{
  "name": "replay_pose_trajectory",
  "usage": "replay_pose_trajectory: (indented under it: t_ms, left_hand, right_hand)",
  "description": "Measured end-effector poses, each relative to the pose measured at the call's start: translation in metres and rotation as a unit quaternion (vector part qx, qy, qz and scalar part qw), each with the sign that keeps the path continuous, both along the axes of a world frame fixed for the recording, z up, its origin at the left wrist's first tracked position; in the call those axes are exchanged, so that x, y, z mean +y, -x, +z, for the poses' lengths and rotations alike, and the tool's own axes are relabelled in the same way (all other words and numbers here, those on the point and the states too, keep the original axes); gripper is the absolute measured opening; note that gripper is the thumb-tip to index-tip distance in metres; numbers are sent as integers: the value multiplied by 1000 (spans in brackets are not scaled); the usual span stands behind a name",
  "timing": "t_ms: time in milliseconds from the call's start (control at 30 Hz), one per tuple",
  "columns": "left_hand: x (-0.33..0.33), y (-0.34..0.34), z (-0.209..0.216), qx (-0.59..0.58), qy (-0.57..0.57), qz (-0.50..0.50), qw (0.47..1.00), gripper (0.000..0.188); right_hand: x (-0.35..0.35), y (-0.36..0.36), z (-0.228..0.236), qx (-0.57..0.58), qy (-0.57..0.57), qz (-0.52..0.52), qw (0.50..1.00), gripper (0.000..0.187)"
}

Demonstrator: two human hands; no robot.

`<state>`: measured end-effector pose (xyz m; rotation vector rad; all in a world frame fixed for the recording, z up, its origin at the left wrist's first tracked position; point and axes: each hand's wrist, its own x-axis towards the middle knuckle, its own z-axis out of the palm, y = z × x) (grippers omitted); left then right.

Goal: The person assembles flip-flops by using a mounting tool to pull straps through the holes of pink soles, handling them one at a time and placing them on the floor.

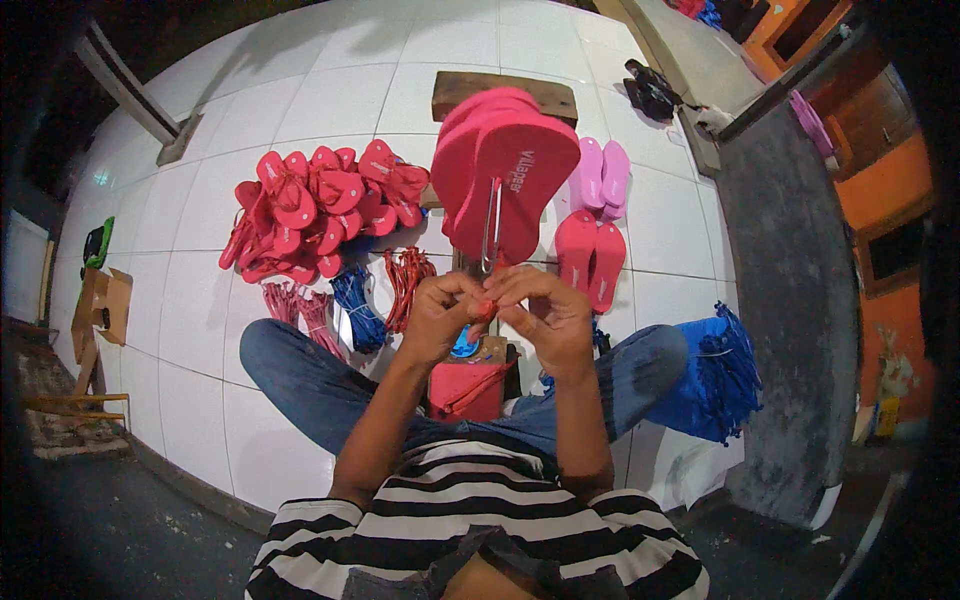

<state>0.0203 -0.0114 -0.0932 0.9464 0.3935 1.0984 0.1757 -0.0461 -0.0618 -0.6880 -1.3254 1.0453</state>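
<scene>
A stack of red flip-flop soles [525,165] stands in front of me at the middle. A long thin metal tool [492,225], bent like a narrow loop, lies against the top sole and reaches down toward my fingers. Just below its lower end, my left hand [445,312] and my right hand [550,318] meet with bent, pinching fingers. Between them is a small red strap piece [486,309], partly hidden by the fingertips. Both hands are closed on it. Beneath them, on my lap side, sits a red pouch-like thing [467,392].
A heap of red flip-flops [310,212] lies left. Nearer are bundles of pink straps [318,318], blue straps [360,308] and red straps [407,285]. Right are loose red soles [590,258], pink soles [602,175] and a blue strap pile [708,375]. A wooden block [458,90] stands behind the stack.
</scene>
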Motion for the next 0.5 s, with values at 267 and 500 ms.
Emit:
replay_pose_trajectory:
  t_ms: [267,500]
  left_hand:
    - [16,10,23,49,12,34,998,18]
    - [31,2,43,142,-145,262,943,16]
  right_hand:
    - [2,18,5,65,78,-19,995,18]
    - [13,20,-4,150,13,-54,987,16]
